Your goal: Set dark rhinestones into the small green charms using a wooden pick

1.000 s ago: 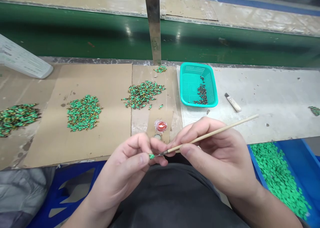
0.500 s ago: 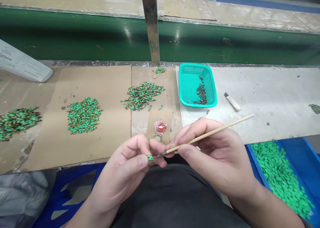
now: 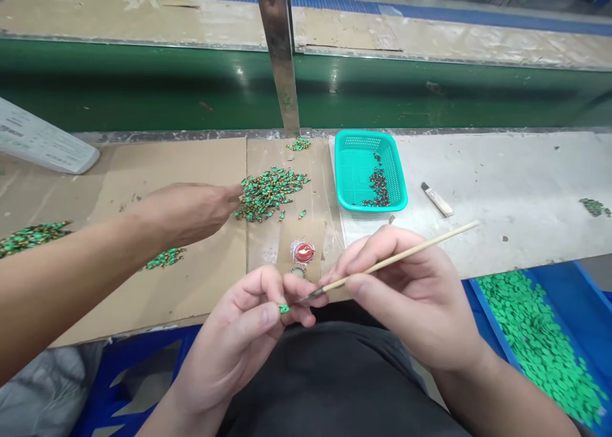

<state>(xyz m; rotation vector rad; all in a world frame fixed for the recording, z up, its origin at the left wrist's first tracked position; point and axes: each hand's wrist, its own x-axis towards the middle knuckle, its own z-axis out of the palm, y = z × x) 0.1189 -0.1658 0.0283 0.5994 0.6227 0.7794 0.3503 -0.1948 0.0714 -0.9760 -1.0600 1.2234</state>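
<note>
Between thumb and fingers of my left hand [image 3: 253, 325] is a tiny green piece [image 3: 284, 309]. My right hand [image 3: 406, 290] grips a thin paintbrush [image 3: 396, 256] with a pale wooden handle, its dark tip close to the green piece. Whether the bristles touch it, I cannot tell. Just beyond my hands, a red oval [image 3: 305, 252] lies on a strip of cardboard. Farther back is a pile of small green-and-gold pieces [image 3: 272, 191], and another person's hand [image 3: 201, 212] reaches to its left edge.
A turquoise basket [image 3: 340, 175] holds small dark pieces. A short flat brush [image 3: 437, 199] lies right of it. More green-and-gold pieces [image 3: 36, 238] are piled at left, near a white object [image 3: 48, 143]. Green pieces [image 3: 540, 344] fill a blue bin at lower right.
Another person's arm has come in from the left, reaching to the middle pile and covering much of the pile beside it. My hands keep nearly the same pose; the view has shifted slightly.
</note>
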